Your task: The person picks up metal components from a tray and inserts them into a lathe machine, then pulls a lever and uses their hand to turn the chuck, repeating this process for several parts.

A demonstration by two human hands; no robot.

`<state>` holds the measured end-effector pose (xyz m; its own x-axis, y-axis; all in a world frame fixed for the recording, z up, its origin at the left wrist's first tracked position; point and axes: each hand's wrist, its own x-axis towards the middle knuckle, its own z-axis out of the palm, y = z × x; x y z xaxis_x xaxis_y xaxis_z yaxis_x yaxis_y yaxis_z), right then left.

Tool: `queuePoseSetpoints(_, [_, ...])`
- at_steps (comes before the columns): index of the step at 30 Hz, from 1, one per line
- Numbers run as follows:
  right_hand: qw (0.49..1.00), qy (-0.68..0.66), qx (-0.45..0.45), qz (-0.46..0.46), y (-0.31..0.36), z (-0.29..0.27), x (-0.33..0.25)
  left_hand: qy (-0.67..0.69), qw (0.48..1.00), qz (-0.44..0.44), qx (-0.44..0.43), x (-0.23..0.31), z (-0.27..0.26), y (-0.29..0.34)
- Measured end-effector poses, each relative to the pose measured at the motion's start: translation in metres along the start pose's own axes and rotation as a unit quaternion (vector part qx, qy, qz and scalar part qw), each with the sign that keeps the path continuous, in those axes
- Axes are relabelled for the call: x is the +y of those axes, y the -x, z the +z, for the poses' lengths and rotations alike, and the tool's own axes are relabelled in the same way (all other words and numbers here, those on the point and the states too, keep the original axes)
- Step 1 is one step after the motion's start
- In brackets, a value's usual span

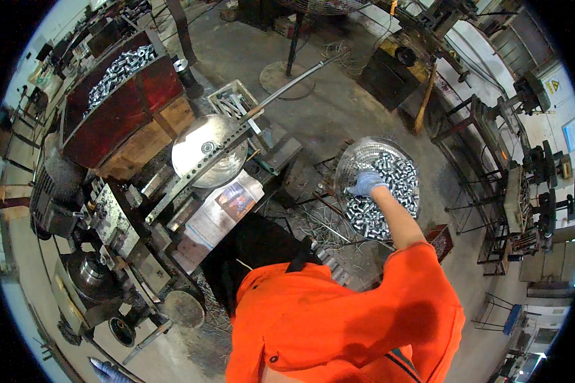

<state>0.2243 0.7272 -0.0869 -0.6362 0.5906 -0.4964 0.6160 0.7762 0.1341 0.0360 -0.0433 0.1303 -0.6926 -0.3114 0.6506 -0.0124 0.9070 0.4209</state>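
Note:
My right hand (367,183), in a grey-blue glove, reaches over a round perforated metal pan (349,167). Its fingers curl down against a heap of small shiny metal sleeves (390,191); what lies under them is hidden. My left hand (108,371), gloved too, shows only in part at the lower left edge, with fingers stretched out and nothing visible in them. Nearest to it stands the machine bench with a round grey disc (184,309) and a handwheel (122,332).
A red bin (118,121) heaped with metal parts stands at the far left. Before it are a large shiny disc (198,143), a long perforated bar (201,172) and a printed sheet (220,214). Thin rods litter the floor. A broom (423,105) leans at the right; machines line that side.

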Motion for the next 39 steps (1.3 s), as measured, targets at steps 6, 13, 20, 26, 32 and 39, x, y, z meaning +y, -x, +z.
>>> queuePoseSetpoints(6, [0.998,-0.062,-0.019,0.014,-0.007,0.007,0.01,-0.018,1.0,-0.011,0.006,0.023,-0.008,0.003])
queuePoseSetpoints(13, [0.853,-0.465,0.19,-0.14,0.066,-0.07,-0.072,0.085,0.976,-0.173,-0.097,0.043,-0.025,0.013])
queuePoseSetpoints(20, [0.67,-0.41,0.274,-0.555,0.139,-0.159,-0.247,0.266,0.883,0.04,-0.384,0.181,0.079,0.06])
queuePoseSetpoints(26, [0.565,-0.272,0.258,-0.735,0.192,-0.198,-0.332,0.329,0.837,0.117,-0.421,0.234,0.092,0.091])
queuePoseSetpoints(32, [0.59,-0.254,0.213,-0.736,0.206,-0.201,-0.358,0.418,0.814,0.0,-0.404,0.205,0.092,0.09])
queuePoseSetpoints(39, [0.611,-0.128,0.177,-0.761,0.216,-0.223,-0.392,0.408,0.791,-0.03,-0.454,0.176,0.088,0.072])
